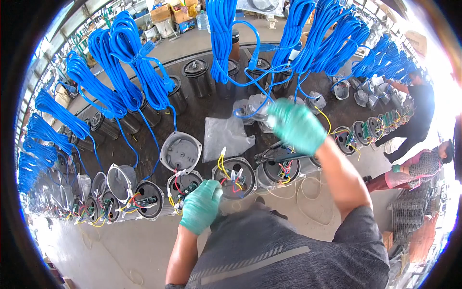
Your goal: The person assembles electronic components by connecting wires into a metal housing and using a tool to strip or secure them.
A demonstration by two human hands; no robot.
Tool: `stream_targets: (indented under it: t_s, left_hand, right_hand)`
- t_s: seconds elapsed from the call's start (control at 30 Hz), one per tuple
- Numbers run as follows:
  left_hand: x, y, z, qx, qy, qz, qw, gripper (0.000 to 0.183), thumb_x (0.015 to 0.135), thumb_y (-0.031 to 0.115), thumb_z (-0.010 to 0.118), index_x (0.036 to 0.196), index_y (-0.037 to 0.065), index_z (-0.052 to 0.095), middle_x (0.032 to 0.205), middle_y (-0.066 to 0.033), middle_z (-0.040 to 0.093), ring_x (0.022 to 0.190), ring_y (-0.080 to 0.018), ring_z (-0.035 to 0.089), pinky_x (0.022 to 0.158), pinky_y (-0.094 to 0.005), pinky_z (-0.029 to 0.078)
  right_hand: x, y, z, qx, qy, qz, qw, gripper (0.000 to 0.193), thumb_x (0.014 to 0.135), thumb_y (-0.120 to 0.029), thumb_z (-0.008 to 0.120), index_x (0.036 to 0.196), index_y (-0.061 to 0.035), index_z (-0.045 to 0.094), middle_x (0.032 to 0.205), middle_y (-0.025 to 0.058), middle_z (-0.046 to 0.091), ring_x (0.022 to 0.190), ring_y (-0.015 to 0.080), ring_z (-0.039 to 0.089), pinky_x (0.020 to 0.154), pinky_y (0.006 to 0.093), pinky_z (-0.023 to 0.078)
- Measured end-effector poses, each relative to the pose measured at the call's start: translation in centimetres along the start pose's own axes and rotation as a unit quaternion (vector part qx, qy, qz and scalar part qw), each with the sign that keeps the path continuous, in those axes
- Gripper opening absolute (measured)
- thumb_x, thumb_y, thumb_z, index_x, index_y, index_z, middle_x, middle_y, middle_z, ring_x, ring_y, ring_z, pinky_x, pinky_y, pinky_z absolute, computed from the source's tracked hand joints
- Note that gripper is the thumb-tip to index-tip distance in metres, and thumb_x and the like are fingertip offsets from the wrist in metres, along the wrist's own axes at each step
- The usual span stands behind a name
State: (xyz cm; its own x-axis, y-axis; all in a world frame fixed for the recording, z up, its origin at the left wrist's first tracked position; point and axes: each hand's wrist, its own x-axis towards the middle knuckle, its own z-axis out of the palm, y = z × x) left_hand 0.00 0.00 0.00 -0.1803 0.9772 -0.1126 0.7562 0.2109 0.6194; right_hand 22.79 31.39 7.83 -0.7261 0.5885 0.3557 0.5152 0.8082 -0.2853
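My left hand [202,204], in a green glove, is closed at the table's near edge. Its fingertips lie between two round black motor ends, one with a green circuit board [188,187] and the other with yellow, red and blue wires [231,176]; anything they hold is hidden. Farther out, my right hand [299,126], also gloved, reaches over the table and is smeared by motion. Grey metal housings [260,103] are next to its fingertips. A grey open housing [180,152] stands behind the left motor end, beside a clear plastic bag [226,137].
Bundles of blue cable [221,38] stand along the table on black cylindrical motors [196,77]. More wired motor ends [150,200] line the near edge. Two other people work at the right, one in dark clothes [418,111], one in a pink apron [404,176]. A pale cable [313,197] lies below.
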Motion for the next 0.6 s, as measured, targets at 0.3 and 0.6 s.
stream_targets:
  t_s: [0.3,0.6]
  left_hand:
    - [-2.5,0.3,2.2,-0.054,0.224,0.007,0.973,0.044,0.093,0.009,0.076,0.136,0.007,0.064,0.142,-0.0167,0.064,0.098,-0.032,0.072,0.087,-0.0414,0.058]
    - [-5.7,1.7,0.9,-0.145,0.228,-0.026,0.963,0.06,0.092,-0.013,0.059,0.149,0.007,0.057,0.16,-0.01,0.051,0.089,-0.0119,0.058,0.089,-0.0286,0.052]
  right_hand:
    - [10.1,15.4,3.3,-0.069,0.029,0.172,0.982,0.037,0.097,-0.021,0.066,0.132,-0.0084,0.068,0.116,0.0217,0.075,0.106,0.0408,0.073,0.094,0.0496,0.057]
    - [11.3,17.1,1.2,-0.217,-0.173,0.114,0.954,0.042,0.107,-0.039,0.057,0.128,-0.0058,0.069,0.128,0.0189,0.073,0.122,0.0396,0.067,0.104,0.0499,0.052]
